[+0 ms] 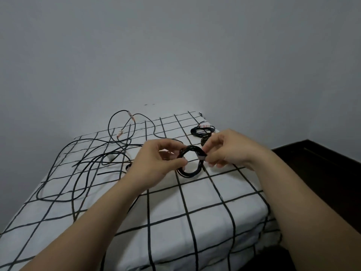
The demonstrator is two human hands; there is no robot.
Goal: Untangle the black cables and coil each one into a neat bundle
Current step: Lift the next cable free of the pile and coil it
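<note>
**Both hands on one coil, over the bed**

My left hand [156,163] pinches the left side of a small coiled black cable [189,174], thumb and fingertips closed on the strands. My right hand [228,149] grips the coil's right side, its fingers curled around a pale tie [201,157] that wraps the strands there. The coil stands roughly upright between my hands, its lower edge down at the bed sheet [214,202], which is white with a black grid; whether it touches the sheet I cannot tell.

Just beyond my right hand, near the far corner of the bed, a second coiled bundle [202,132] lies flat with a pale tag on it. To the left of my left hand the loose black cables [101,155] sprawl across the sheet in wide overlapping loops, some reaching the bed's far edge, with pale tags [130,114] on them. A plain grey wall [175,55] rises behind the bed, and dark furniture [322,173] stands at the right.
</note>
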